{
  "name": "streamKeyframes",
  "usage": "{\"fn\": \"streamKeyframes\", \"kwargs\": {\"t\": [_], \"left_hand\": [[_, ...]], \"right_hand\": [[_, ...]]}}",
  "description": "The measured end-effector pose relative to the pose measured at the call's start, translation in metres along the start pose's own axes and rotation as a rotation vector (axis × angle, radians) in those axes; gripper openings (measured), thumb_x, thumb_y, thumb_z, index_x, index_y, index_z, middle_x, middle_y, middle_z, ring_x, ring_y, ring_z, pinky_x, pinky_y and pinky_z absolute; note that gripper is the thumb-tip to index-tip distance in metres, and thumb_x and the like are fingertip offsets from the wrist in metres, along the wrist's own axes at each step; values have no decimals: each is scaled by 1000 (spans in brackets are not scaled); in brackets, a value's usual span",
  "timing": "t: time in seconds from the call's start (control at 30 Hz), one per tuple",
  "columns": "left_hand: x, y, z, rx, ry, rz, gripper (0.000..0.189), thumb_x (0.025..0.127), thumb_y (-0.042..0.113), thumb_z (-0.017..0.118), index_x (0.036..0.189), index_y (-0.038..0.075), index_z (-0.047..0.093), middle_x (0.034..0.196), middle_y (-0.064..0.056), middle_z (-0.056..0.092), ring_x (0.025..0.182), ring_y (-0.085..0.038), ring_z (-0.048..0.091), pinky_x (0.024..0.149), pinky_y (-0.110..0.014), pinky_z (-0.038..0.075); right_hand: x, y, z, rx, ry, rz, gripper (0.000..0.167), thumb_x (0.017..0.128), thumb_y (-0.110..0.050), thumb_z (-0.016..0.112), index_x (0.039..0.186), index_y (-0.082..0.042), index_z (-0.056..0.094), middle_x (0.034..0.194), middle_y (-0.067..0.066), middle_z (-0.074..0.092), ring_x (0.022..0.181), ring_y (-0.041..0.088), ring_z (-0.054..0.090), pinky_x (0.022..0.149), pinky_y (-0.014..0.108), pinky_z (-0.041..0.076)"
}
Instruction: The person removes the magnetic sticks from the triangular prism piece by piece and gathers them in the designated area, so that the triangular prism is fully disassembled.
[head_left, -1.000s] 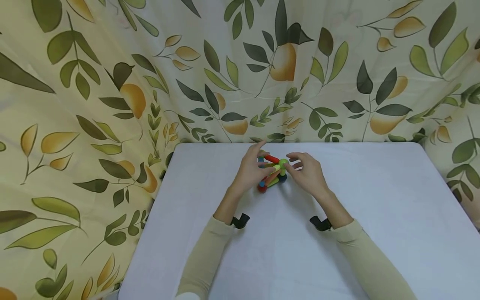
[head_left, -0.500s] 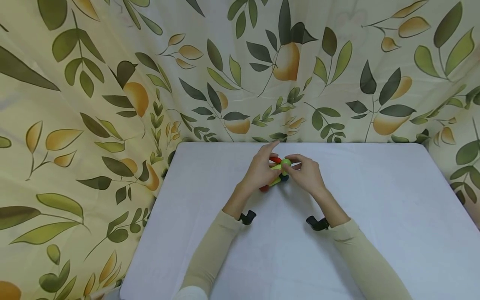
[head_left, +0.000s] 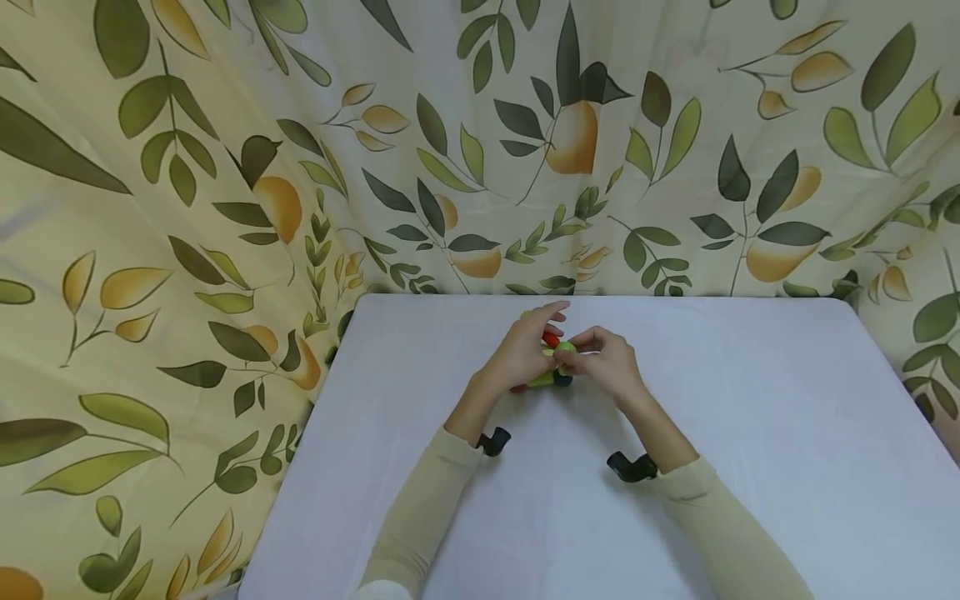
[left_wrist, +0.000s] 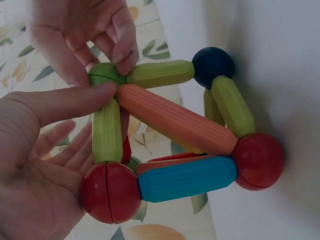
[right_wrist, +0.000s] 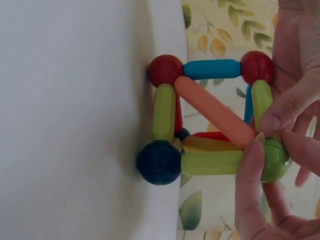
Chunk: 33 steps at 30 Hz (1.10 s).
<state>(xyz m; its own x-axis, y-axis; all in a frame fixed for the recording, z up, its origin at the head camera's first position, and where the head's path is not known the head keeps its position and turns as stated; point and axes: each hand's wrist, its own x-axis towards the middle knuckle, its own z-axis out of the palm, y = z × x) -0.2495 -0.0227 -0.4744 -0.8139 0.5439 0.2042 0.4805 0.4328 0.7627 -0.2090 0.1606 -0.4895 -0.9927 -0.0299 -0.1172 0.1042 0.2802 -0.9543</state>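
Note:
A box-like frame of magnetic rods and balls stands on the table, its dark blue ball (right_wrist: 159, 162) and a red ball (left_wrist: 259, 161) at the tabletop. An orange rod (left_wrist: 175, 117) slants across one face up to the green ball (right_wrist: 276, 161). My right hand (head_left: 611, 367) pinches that ball between thumb and fingers. From the other side, my left hand (head_left: 519, 350) grips the light green rod (left_wrist: 106, 132) just below it, thumb laid over the rod's end at the ball. A blue rod (left_wrist: 187, 179) joins two red balls. Both hands hide much of the frame in the head view.
The white table (head_left: 555, 517) ends close behind the frame, where a leaf-and-fruit patterned curtain (head_left: 660, 167) hangs. Black wrist cameras (head_left: 632, 467) jut inward from both wrists over the tabletop.
My left hand has shifted right, its thumb coming up to the green ball and meeting my right fingertips. My right hand stays at that ball, its fingers drawn in closer.

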Motion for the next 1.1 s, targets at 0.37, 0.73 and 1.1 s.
{"fn": "streamKeyframes", "kwargs": {"t": [0.37,0.73,1.1], "left_hand": [[-2,-2,6,81,-7,21,84,84,-1,83,157,15,45,134,-6,62,108,-14,67,90,-19,54],[5,-5,-1,128,-20,33,86,84,1,84,158,15,44,121,-1,65,101,-8,64,89,-17,51],[6,-6,-2,122,-42,0,91,81,-6,82,159,19,42,123,-9,68,105,-10,61,92,-20,51]], "right_hand": [[-6,4,3,-55,21,-23,42,93,-30,81,116,0,63,112,19,75,88,31,79,75,20,57],[-1,1,1,-98,9,-57,41,94,-27,80,116,1,61,111,20,76,89,32,78,75,20,56],[-3,-2,-14,101,-57,-34,50,99,-31,75,126,6,56,116,20,75,95,24,78,113,56,43]]}}
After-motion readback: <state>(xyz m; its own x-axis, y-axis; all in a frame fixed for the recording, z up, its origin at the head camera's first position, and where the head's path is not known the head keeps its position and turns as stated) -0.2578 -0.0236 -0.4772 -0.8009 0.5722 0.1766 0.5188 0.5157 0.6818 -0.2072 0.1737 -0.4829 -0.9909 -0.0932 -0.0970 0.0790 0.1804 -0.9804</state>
